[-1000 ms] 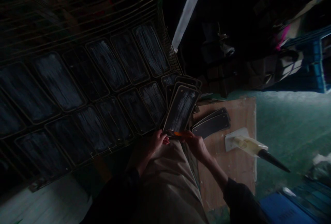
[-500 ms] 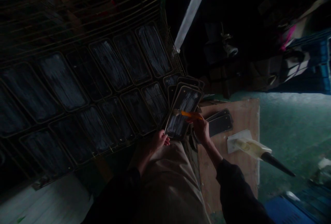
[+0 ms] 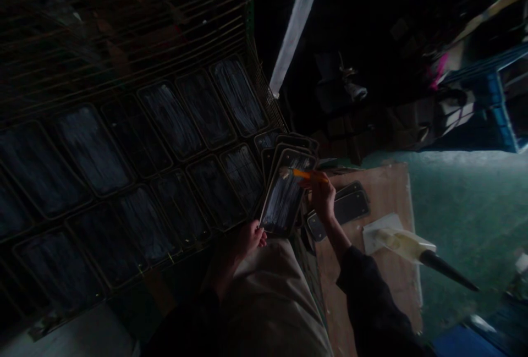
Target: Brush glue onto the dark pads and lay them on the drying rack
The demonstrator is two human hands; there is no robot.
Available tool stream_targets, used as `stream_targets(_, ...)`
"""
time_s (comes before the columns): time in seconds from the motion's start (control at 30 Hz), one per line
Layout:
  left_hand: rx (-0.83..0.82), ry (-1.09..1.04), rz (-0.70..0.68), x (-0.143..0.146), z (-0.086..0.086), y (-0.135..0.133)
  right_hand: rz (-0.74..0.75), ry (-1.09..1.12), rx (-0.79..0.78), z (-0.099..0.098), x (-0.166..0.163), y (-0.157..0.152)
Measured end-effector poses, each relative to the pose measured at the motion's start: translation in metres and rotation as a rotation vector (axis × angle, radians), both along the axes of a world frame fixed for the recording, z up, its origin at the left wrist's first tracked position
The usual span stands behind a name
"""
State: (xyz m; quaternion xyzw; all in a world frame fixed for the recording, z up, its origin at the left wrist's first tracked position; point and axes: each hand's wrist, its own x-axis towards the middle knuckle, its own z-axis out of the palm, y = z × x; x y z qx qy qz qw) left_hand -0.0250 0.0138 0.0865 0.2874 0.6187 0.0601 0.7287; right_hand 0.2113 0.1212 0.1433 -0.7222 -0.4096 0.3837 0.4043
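Note:
My right hand (image 3: pixel 324 195) is closed round the orange handle of a paintbrush (image 3: pixel 303 174). The brush's pale bristles lie over the upper part of a dark rectangular panel (image 3: pixel 282 203) with rounded corners and small holes. Whitish streaks run lengthwise along that panel. At its lower left corner my left hand (image 3: pixel 252 237) pinches the edge, holding it tilted above my lap. Behind it, several similar panels (image 3: pixel 299 139) are stacked in a fan.
A wire rack (image 3: pixel 173 255) on the left carries rows of streaked panels. To the right, a wooden board (image 3: pixel 385 184) holds more dark panels (image 3: pixel 350 203) and a pale container with a long black nozzle (image 3: pixel 406 244). Blue crates (image 3: pixel 487 112) stand farther right.
The brush has shifted slightly up along the panel. My left hand keeps its hold on the corner. The whole view has tilted a little, so surroundings sit lower.

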Motion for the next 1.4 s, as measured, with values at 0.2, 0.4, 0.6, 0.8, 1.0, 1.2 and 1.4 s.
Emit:
stream_targets(0.2, -0.008, -0.020, 0.036, 0.001, 0.000, -0.002, 0.069, -0.240, 0.135, 0.004, -0.001, 0.007)
stream_targets(0.4, -0.024, 0.011, 0.055, 0.002, -0.003, -0.003, 0.299, -0.337, 0.122, -0.005, 0.000, -0.014)
stream_targets(0.6, -0.025, 0.011, 0.029, 0.001, 0.001, -0.003, 0.658, -0.193, 0.013, 0.015, -0.005, -0.058)
stream_targets(0.8, -0.015, -0.041, 0.092, 0.002, 0.010, 0.001, 0.420, -0.235, 0.094, 0.017, 0.015, -0.017)
stream_targets(1.0, -0.097, -0.012, 0.091, 0.006, 0.018, 0.007, 0.605, -0.254, 0.080, 0.010, 0.011, -0.037)
stream_targets(1.2, -0.110, -0.120, 0.137, 0.006, 0.024, 0.007, 0.679, -0.096, -0.113, 0.026, 0.007, -0.125)
stream_targets(1.4, -0.105, -0.030, 0.086, 0.009, 0.025, 0.010, 0.405, -0.298, 0.028, 0.009, 0.048, -0.073)
